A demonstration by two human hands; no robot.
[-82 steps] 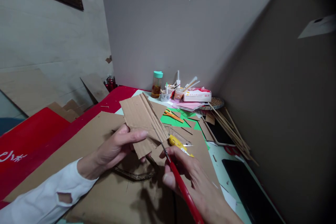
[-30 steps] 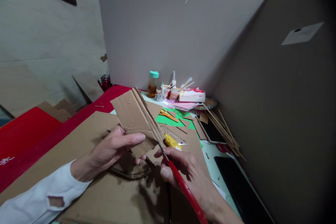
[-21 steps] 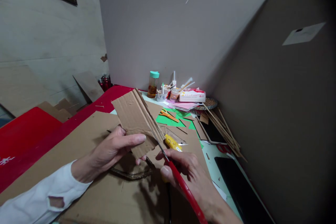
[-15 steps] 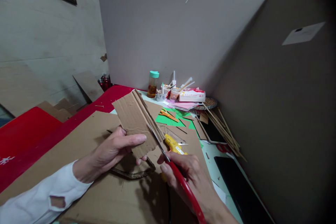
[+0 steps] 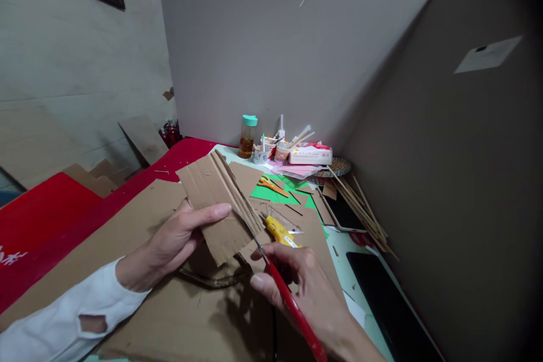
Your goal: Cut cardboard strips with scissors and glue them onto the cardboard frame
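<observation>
My left hand [image 5: 182, 237] grips a piece of corrugated cardboard [image 5: 207, 184], thumb flat on its face and fingers behind. Ridged strips run along the right edge of this piece. In my right hand [image 5: 303, 280] are red-handled scissors [image 5: 291, 300], with a blade lying across the cardboard near its lower right edge; whether it cuts in there I cannot tell. Just beyond that hand lies a yellow glue gun [image 5: 278, 231]. Below the cardboard, a dark bent twig-like piece [image 5: 212, 283] shows in part.
A large cardboard sheet [image 5: 139, 220] covers much of the table. Orange scissors [image 5: 274, 186] lie on green paper farther back. Behind stand a bottle [image 5: 246, 138], paper cups [image 5: 282, 153] and a tissue pack [image 5: 311, 154]. At right are thin sticks [image 5: 360, 209] and a black panel [image 5: 386, 300].
The cardboard has shifted slightly left and down. My right hand and the red scissors have moved a little left, with its thumb farther from the fingers. The glue gun's tip now shows.
</observation>
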